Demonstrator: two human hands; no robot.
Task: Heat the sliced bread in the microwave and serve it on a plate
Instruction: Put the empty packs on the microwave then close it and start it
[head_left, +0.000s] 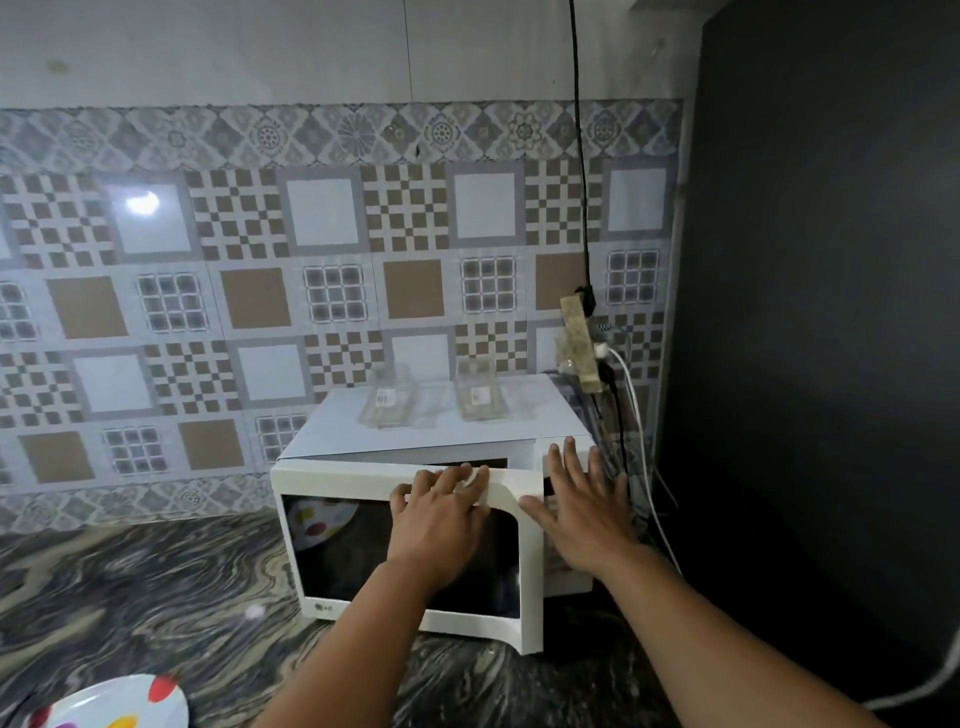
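Head view: hands (441, 514) on LG-marked microwave door (405, 551).

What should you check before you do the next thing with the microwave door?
1. Door ajar, not latched: ok, a gap shows at its right edge.
2. Left hand grips the door's top edge: ok.
3. Right hand flat on the microwave front, steadying it: ok.
4. Bread inside: cannot tell, the window is dark.
5. Plate ready on the counter: ok.
6. Clear containers on top sit steady: ok.
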